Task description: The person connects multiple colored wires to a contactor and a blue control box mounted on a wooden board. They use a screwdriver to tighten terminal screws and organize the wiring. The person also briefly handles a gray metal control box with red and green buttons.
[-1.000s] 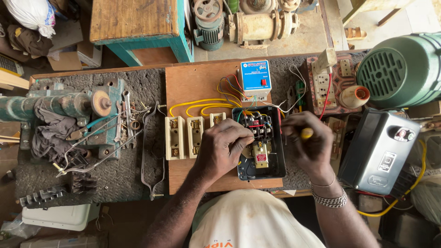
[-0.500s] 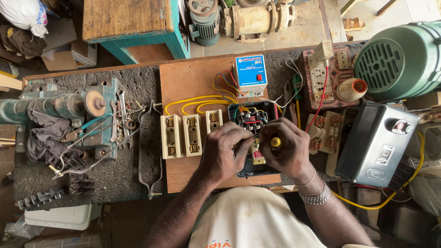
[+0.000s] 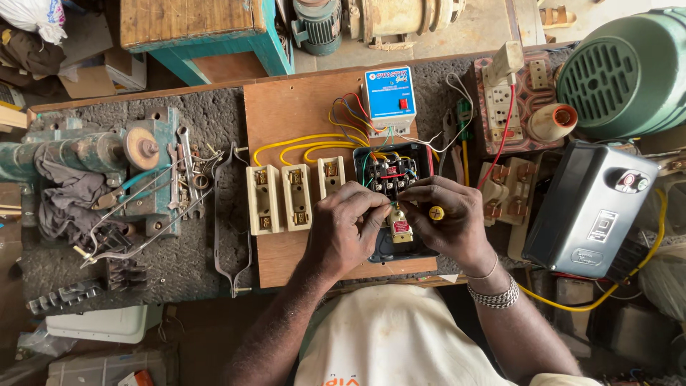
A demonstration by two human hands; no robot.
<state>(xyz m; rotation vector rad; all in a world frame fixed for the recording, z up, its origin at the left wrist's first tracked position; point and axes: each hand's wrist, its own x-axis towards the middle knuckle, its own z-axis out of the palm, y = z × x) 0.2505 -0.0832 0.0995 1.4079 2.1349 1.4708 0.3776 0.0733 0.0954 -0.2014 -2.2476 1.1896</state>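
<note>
A wooden board lies on the bench with an open black starter box full of coloured wires. My left hand rests on the box's left side, fingertips pinching at a small cream part with a red label. My right hand grips a screwdriver with a yellow handle end, its tip hidden among the wires in the box. Three cream fuse holders sit just left of my left hand, joined by yellow wires to a blue-and-white relay unit.
A green motor and a dark grey starter cover stand at the right. A socket panel with a red wire lies behind my right hand. At the left are a rusty teal machine, spanners and a metal clamp.
My right hand has moved left with the screwdriver, from beside the box to over it, close to my left hand. The view has shifted slightly.
</note>
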